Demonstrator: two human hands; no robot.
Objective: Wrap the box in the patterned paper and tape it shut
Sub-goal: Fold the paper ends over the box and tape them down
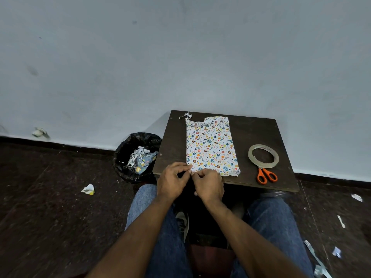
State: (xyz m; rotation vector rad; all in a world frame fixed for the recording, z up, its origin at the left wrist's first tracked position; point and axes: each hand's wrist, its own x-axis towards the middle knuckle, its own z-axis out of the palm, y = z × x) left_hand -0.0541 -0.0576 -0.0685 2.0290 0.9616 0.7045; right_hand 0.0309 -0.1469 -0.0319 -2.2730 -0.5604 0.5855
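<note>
One bin point(138, 157) — paper scraps point(138, 157) inside

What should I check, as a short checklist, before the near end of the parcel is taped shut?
1. Paper covers the box on top: ok.
2. Both hands at the near end: ok; left hand and right hand pinch the paper there.
3. Near flap folded flat: cannot tell, the hands hide it.
4. Tape roll within reach on the table: ok, to the right of the box.
5. Scissors ready: ok, beside the roll, blades under it.
6. Far end closed neatly: not ok, its left corner looks torn and crumpled.
</note>
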